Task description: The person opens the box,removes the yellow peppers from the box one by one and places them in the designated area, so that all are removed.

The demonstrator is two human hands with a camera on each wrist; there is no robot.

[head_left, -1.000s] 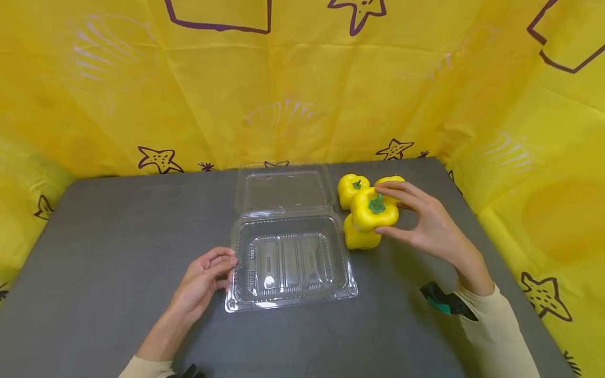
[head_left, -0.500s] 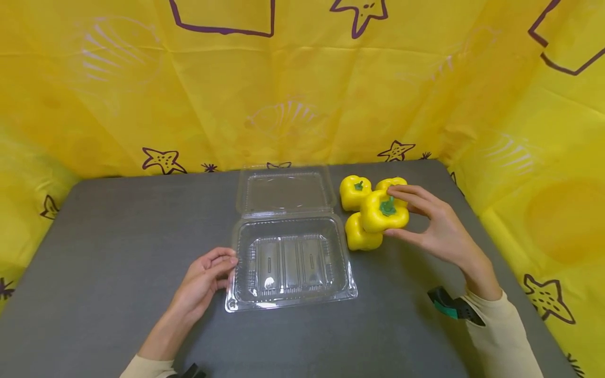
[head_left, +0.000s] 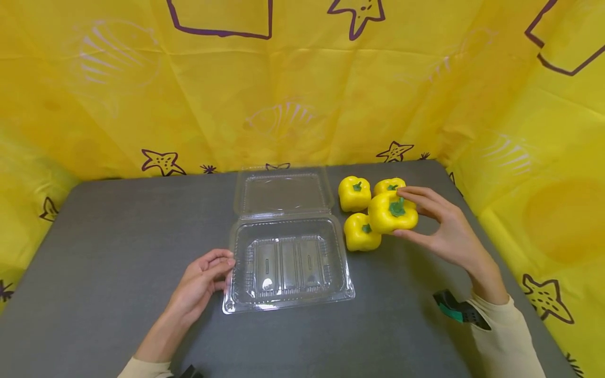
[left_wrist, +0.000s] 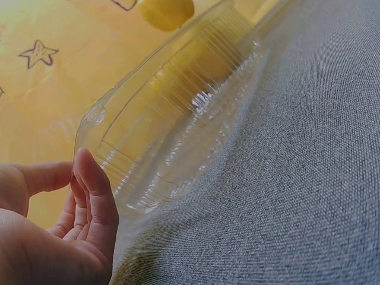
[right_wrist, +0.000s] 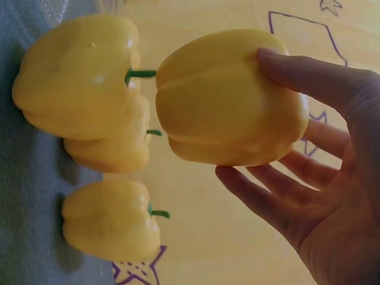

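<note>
My right hand [head_left: 441,226] holds a yellow bell pepper [head_left: 391,212] between thumb and fingers, raised off the table. In the right wrist view this held pepper [right_wrist: 228,101] hangs apart from three others standing on the table. Those are a front pepper [head_left: 361,233], a back left pepper [head_left: 354,194] and a back right pepper [head_left: 389,185], partly hidden behind the held one. My left hand [head_left: 200,281] pinches the left rim of a clear plastic clamshell container [head_left: 288,307]. In the left wrist view thumb and forefinger meet on that rim [left_wrist: 89,116].
The container's lid [head_left: 283,191] lies folded back, behind the tray part. Dark grey cloth covers the table [head_left: 118,236]. A yellow curtain [head_left: 212,105] with sea-creature drawings hangs behind the table and at both sides.
My right hand has moved to the right with the held pepper, uncovering more of the front pepper. My left hand keeps its grip on the container rim.
</note>
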